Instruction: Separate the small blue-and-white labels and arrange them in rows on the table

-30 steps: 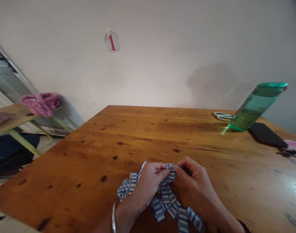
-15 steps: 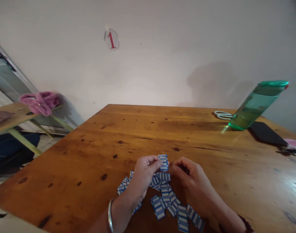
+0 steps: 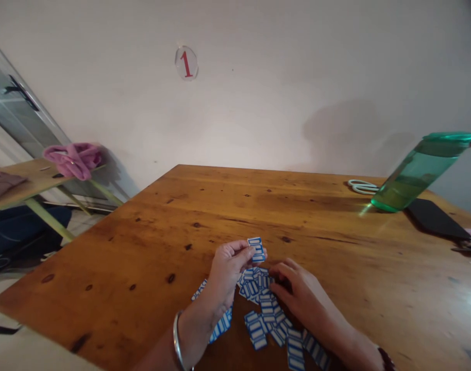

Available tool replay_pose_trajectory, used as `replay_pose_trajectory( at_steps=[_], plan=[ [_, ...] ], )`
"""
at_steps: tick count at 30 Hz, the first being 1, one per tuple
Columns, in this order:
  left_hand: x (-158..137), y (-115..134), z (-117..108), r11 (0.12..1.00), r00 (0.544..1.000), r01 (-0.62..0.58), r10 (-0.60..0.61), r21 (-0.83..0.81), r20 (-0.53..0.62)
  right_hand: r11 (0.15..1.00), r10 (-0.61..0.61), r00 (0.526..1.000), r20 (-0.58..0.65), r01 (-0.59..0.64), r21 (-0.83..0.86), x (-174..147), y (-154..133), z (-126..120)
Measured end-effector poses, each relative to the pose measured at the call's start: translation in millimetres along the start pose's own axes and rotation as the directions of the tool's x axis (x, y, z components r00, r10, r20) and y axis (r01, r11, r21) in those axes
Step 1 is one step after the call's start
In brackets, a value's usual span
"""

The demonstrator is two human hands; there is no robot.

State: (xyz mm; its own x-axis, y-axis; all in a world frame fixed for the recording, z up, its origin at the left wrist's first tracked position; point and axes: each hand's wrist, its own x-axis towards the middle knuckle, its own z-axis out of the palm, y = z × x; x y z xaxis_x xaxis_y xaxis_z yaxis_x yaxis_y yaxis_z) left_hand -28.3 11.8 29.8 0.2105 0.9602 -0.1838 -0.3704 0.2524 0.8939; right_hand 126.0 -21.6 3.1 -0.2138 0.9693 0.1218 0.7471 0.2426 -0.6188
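My left hand (image 3: 230, 270) pinches a small blue-and-white label sheet (image 3: 257, 249) between thumb and fingers, raised above a loose pile. Beneath it lie many similar label sheets (image 3: 254, 286), overlapping and turned at various angles. More label sheets (image 3: 222, 325) lie left of my left wrist, partly hidden by the forearm. My right hand (image 3: 303, 293) is at the pile's right edge, thumb and forefinger apart and pointing at the sheets. Nothing shows between those fingers; whether the tips touch a sheet I cannot tell. The right forearm partly covers another label sheet (image 3: 315, 350).
A green water bottle (image 3: 421, 175) leans at the right of the wooden table (image 3: 220, 211), beside a black flat device (image 3: 436, 219) and a white coiled cable (image 3: 362, 186). At left, a pink cloth (image 3: 75, 159) lies on a second table (image 3: 24, 178).
My right hand has moved down to the pile and its fingers have parted. My left hand still holds its label sheet, slightly higher. The view has shifted a little to the left.
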Motion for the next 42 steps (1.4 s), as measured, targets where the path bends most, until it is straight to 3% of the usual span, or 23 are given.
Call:
replay_pose_trajectory(
  at_steps=[7,15,24,27,31,36,42],
  plan=[
    [1,-1,-1,1.000,1.000,0.004,-0.004,0.024,0.006,1.000,-0.003,0.997,0.073,0.003,-0.005,2,-1,0],
    [1,-1,-1,1.000,1.000,0.000,0.000,0.029,-0.001,0.999,0.039,0.998,0.051,-0.041,0.033,1,1,-1],
    [2,0,-5,0.999,0.999,-0.038,0.038,0.016,-0.013,0.977,0.087,0.993,0.080,-0.100,0.186,1,15,-11],
    [2,2,-4,0.999,0.999,-0.035,0.035,0.005,-0.018,0.991,0.090,0.990,0.108,-0.099,0.086,-2,16,-14],
    [2,4,-2,0.999,0.999,-0.048,0.048,0.013,-0.018,0.999,0.027,1.000,-0.005,-0.027,-0.022,-1,5,-9],
    [0,5,0,0.999,0.999,-0.041,0.041,-0.002,-0.013,0.980,-0.159,0.981,0.108,0.170,-0.099,4,-13,5],
    [0,4,-1,0.999,0.999,-0.032,0.032,-0.022,0.003,0.969,-0.132,0.969,0.207,0.171,-0.180,5,-14,8]
  ],
)
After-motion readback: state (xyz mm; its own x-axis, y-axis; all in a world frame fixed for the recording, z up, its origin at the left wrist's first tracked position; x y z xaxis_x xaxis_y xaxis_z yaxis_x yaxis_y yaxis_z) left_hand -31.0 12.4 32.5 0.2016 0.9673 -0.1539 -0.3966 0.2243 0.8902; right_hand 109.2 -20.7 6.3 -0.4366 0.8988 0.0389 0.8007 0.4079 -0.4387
